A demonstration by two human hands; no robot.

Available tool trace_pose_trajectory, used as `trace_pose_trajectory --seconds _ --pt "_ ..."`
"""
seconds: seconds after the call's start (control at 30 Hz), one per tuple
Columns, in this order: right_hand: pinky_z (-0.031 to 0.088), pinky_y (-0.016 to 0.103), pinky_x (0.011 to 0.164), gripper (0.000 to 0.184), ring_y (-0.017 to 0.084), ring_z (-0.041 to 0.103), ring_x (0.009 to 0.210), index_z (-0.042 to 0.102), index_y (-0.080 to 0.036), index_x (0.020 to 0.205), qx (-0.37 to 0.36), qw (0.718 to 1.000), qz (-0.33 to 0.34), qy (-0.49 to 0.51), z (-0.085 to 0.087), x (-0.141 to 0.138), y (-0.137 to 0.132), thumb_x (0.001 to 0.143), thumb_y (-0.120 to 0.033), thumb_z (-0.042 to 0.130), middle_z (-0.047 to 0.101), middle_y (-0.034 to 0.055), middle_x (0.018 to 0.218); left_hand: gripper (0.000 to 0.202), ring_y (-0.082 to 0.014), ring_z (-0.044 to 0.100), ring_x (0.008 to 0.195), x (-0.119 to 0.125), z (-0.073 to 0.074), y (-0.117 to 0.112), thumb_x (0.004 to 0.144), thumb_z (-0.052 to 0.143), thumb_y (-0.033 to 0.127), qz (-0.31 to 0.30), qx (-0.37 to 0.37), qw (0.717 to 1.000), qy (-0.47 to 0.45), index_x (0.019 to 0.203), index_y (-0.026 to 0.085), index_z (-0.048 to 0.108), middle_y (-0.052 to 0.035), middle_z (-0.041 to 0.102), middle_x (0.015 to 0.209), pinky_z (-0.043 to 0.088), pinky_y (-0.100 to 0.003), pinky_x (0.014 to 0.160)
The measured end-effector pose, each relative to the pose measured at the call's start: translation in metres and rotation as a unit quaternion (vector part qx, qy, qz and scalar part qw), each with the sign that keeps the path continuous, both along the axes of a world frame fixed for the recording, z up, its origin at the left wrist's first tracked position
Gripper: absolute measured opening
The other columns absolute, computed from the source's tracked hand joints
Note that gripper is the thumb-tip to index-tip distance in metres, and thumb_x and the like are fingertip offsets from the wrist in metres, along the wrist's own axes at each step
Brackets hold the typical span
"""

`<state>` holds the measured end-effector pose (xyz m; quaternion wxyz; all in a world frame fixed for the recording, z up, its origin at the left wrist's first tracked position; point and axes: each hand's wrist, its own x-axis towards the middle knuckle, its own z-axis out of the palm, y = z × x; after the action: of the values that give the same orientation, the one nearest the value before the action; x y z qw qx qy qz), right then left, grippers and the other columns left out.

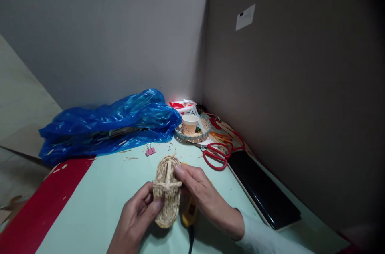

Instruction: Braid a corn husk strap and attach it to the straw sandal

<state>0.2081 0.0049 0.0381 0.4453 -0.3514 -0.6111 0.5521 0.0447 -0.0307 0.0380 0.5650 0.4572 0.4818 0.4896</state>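
A small woven straw sandal (167,202), oval and pale, is held up over the table between both hands. A cord runs down its upper half and meets a crosswise band at the middle. My left hand (138,212) grips the lower left edge, thumb on the front face. On the upper right edge, my right hand (200,192) pinches it with the thumb in front; its other fingers are behind. Beneath the right hand lies a yellow tool (189,213) with a black cord, partly covered, so its kind is unclear.
Red-handled scissors (215,156) lie right of the hands, beside a flat black case (264,190). Behind are a pink binder clip (150,150), a blue plastic bag (120,115), and a woven basket (206,128) holding a paper cup (189,124). Grey panels (135,37) enclose the pale green table (90,206).
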Motion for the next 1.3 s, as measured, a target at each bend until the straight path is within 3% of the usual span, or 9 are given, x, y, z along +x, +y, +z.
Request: trace_pose_trajectory --seconds 0.23,0.4,0.5,0.67,0.83,0.97,1.1,1.2,1.3 --pt "0.041 0.028 0.079 0.019 0.016 0.057 0.086 0.064 -0.020 0.092 0.090 0.984 -0.123 -0.087 0.011 0.010 0.002 0.097 -0.033 0.050 0.064 0.0016 0.090 0.026 -0.0176 0.057 0.071 -0.005 -0.005 -0.001 0.076 0.072 0.041 0.065 0.032 0.993 0.088 0.091 0.020 0.070 0.0013 0.065 0.076 0.047 -0.021 0.064" --pt "0.044 0.026 0.073 0.009 0.016 0.058 0.085 0.071 -0.019 0.089 0.132 0.982 -0.068 -0.112 0.015 0.008 -0.001 0.086 -0.026 0.068 0.066 0.0024 0.089 0.019 -0.0152 0.057 0.065 -0.009 -0.009 0.001 0.073 0.075 0.036 0.042 0.032 0.992 0.117 0.078 0.020 0.065 0.0033 0.062 0.068 0.047 -0.018 0.058" --pt "0.043 0.025 0.070 0.008 0.015 0.058 0.079 0.071 -0.017 0.086 0.145 0.980 -0.064 -0.119 0.011 0.004 -0.004 0.085 -0.024 0.069 0.066 0.0025 0.083 0.027 -0.0166 0.062 0.070 -0.006 -0.008 0.001 0.073 0.076 0.037 0.026 0.014 0.996 0.084 0.090 0.020 0.063 0.0014 0.066 0.075 0.052 -0.020 0.064" --pt "0.044 0.025 0.069 0.011 0.014 0.059 0.075 0.070 -0.014 0.088 0.167 0.978 -0.042 -0.114 0.008 0.004 -0.003 0.091 -0.020 0.062 0.065 0.0031 0.080 0.055 -0.0147 0.061 0.060 -0.002 -0.007 -0.001 0.078 0.070 0.047 0.095 0.008 0.992 0.077 0.125 0.027 0.050 -0.0012 0.067 0.091 0.046 -0.018 0.040" --pt "0.045 0.026 0.073 0.011 0.015 0.061 0.079 0.070 -0.014 0.088 0.180 0.977 -0.028 -0.107 0.007 0.004 -0.001 0.092 -0.020 0.061 0.067 0.0043 0.084 0.038 -0.0153 0.067 0.077 -0.011 -0.012 0.000 0.079 0.071 0.042 0.082 0.047 0.990 0.103 0.113 0.027 0.062 0.0011 0.069 0.086 0.055 -0.019 0.069" --pt "0.045 0.027 0.074 0.011 0.016 0.060 0.081 0.069 -0.016 0.092 0.181 0.976 0.001 -0.118 0.007 0.004 -0.005 0.093 -0.022 0.060 0.067 0.0038 0.086 0.025 -0.0166 0.068 0.080 -0.017 -0.015 0.002 0.079 0.071 0.039 0.116 0.067 0.980 0.149 0.100 0.026 0.069 0.0006 0.071 0.087 0.055 -0.019 0.070" --pt "0.047 0.029 0.072 0.012 0.016 0.057 0.078 0.061 -0.018 0.101 0.167 0.972 -0.054 -0.157 0.009 0.003 -0.009 0.089 -0.021 0.063 0.062 0.0034 0.091 0.025 -0.0175 0.067 0.082 -0.018 -0.015 0.002 0.076 0.074 0.037 0.153 0.067 0.978 0.126 0.097 0.024 0.068 -0.0006 0.071 0.091 0.054 -0.019 0.073" --pt "0.049 0.031 0.078 0.030 0.019 0.058 0.089 0.055 -0.020 0.109 0.124 0.978 -0.067 -0.155 0.007 0.001 -0.010 0.083 -0.022 0.068 0.060 0.0054 0.101 0.031 -0.0145 0.063 0.073 -0.018 -0.017 0.004 0.074 0.076 0.036 0.174 0.067 0.980 0.068 0.101 0.026 0.063 0.0011 0.070 0.087 0.053 -0.018 0.065" --pt "0.049 0.033 0.083 0.027 0.020 0.059 0.095 0.052 -0.019 0.110 0.055 0.992 -0.047 -0.100 0.002 -0.002 -0.008 0.086 -0.026 0.063 0.060 0.0072 0.104 0.028 -0.0138 0.064 0.078 -0.017 -0.019 0.006 0.074 0.077 0.036 0.188 0.079 0.978 0.054 0.096 0.024 0.064 0.0004 0.070 0.092 0.051 -0.016 0.067"
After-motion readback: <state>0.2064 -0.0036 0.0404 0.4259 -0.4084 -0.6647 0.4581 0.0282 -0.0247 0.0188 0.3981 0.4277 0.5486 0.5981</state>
